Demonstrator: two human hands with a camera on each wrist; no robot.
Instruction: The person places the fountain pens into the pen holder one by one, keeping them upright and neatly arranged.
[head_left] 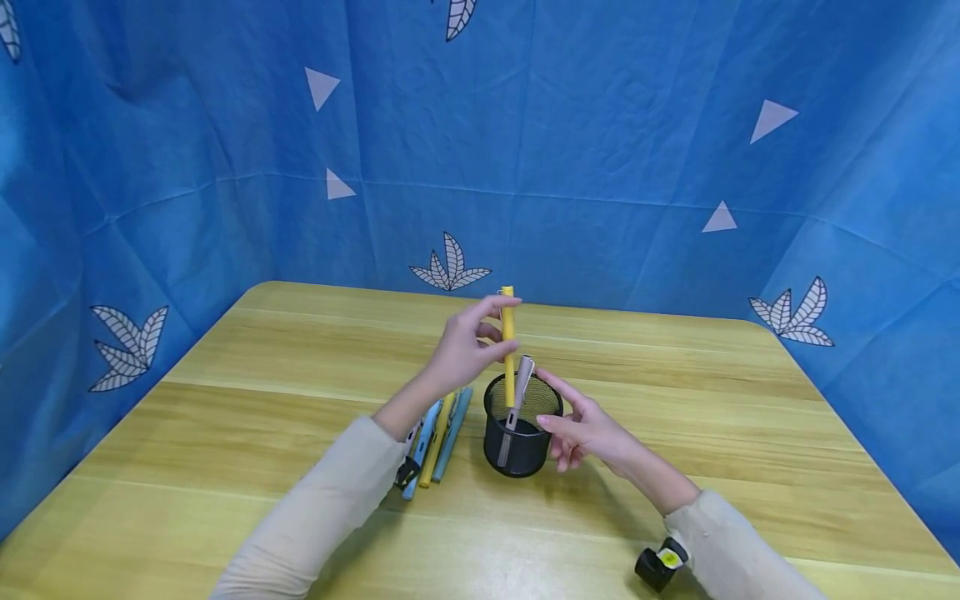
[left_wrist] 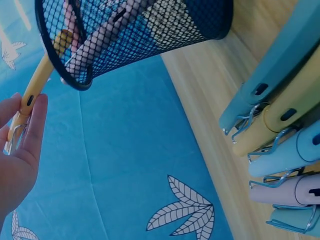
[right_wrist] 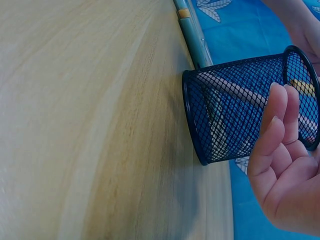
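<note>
- The yellow pen (head_left: 509,375) is pinched between thumb and fingers of the left hand (head_left: 468,342) near its clip end, and its lower end is held inside the mouth of the black mesh cup (head_left: 525,460).
- The right hand (head_left: 585,429) is spread loosely beside the cup, with index finger and thumb at the rim; whether the cup is firmly gripped cannot be told.
- A greyish pen (head_left: 522,383) is leaned inside the cup, between the two hands.
- A row of pens (head_left: 452,437) is laid on the table (head_left: 300,358) beside the left wrist.
- The yellow pen is judged light, stiff and rather smooth; it is best taken by the cap, so that the barrel is left free.
- The cup is judged light and easily tipped, so it is best steadied at the rim or wall.
</note>
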